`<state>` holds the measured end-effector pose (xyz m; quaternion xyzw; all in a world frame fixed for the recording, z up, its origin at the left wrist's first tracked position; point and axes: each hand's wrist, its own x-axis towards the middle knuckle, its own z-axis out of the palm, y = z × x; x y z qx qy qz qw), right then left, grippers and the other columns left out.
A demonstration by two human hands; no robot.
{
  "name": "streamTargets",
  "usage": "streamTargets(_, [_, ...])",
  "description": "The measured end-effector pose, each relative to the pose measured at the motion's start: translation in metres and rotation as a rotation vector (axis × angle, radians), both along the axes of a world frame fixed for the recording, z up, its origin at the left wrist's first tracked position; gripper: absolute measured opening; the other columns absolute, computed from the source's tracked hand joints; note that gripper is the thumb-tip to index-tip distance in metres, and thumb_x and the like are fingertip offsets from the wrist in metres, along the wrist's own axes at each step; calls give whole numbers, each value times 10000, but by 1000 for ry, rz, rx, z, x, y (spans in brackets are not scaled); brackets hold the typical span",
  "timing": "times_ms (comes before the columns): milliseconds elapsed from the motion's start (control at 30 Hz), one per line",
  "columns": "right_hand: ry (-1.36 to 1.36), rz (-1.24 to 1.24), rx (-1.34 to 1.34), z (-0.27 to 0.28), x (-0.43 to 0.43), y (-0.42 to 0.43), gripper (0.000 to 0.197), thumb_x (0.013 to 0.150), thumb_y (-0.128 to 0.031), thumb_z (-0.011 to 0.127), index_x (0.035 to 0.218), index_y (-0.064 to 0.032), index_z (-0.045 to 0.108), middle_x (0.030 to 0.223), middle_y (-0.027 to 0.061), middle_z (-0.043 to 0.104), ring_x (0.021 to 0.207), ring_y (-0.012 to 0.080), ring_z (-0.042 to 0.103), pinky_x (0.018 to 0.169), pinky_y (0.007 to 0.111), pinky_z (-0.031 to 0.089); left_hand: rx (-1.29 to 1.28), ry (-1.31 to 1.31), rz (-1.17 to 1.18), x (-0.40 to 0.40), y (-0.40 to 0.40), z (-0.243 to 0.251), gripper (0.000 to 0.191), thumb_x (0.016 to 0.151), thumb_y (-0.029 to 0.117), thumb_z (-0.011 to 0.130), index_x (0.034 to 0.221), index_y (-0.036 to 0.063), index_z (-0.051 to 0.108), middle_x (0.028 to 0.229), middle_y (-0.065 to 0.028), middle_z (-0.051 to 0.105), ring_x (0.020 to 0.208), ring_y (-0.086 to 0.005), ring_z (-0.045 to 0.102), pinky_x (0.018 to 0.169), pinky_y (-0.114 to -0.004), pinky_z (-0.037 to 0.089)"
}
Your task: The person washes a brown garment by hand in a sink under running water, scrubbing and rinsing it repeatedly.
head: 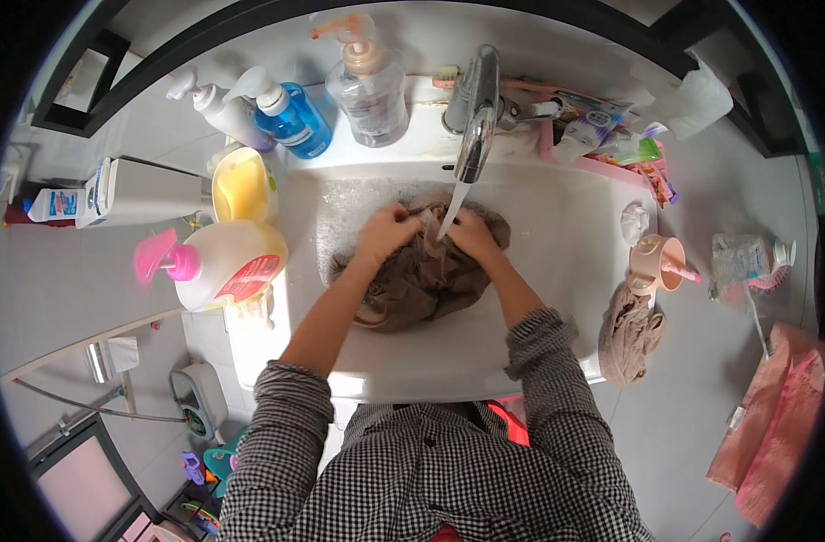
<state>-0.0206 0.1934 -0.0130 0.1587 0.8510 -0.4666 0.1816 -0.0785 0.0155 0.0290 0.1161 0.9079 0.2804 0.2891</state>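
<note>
Wet brown fabric (419, 291) lies bunched in the white washbasin (555, 271), with suds at the basin's left and back. Water from the chrome faucet (479, 129) runs down onto the cloth between my hands. My left hand (387, 232) grips the cloth left of the stream, its thumb and fingers pinching a fold. On the right of the stream, my right hand (472, 234) holds another part of the same cloth, its fingertips partly hidden by water and fabric. Both checked sleeves are rolled to the forearms.
Pump bottles, one with blue liquid (294, 125) and a clear one (368, 95), stand behind the basin. A large pink-topped bottle (229, 264) is at left. Right of the basin are a pink tray (616, 169) with tubes, a pink cup (656, 264) and another brown cloth (629, 335).
</note>
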Motion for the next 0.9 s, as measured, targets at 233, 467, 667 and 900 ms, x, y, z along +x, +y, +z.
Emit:
streamTargets(233, [451,-433,616,7,57,16,443,841,-405,452,1012,-8,549,1065,184,545,983,340,501,868,412,367,-117,200,84,0,23,-9,557,790,591,402,1101,163,577,1117,-174,488,1056,-305,451,876,-404,379])
streamTargets(467, [62,-301,-24,64,71,-46,510,868,-394,393,1229,-34,418,1158,201,482,1106,353,408,899,468,310,265,273,-286,53,-4,24,365,811,330,492,985,15,556,1096,-182,512,1010,-366,487,856,-446,379])
streamTargets(667, [617,259,410,83,125,-77,627,732,-245,518,1253,44,324,1214,190,404,1102,360,372,883,491,280,387,781,-494,106,-61,40,320,678,235,586,884,-4,531,1087,-197,480,990,-383,464,799,-469,374])
streamTargets(900, [409,272,440,24,99,-62,499,689,-219,525,1109,40,449,1041,147,479,995,281,433,810,462,312,273,796,-464,87,-31,9,313,631,209,596,850,-5,532,1035,-177,500,949,-330,489,760,-410,395])
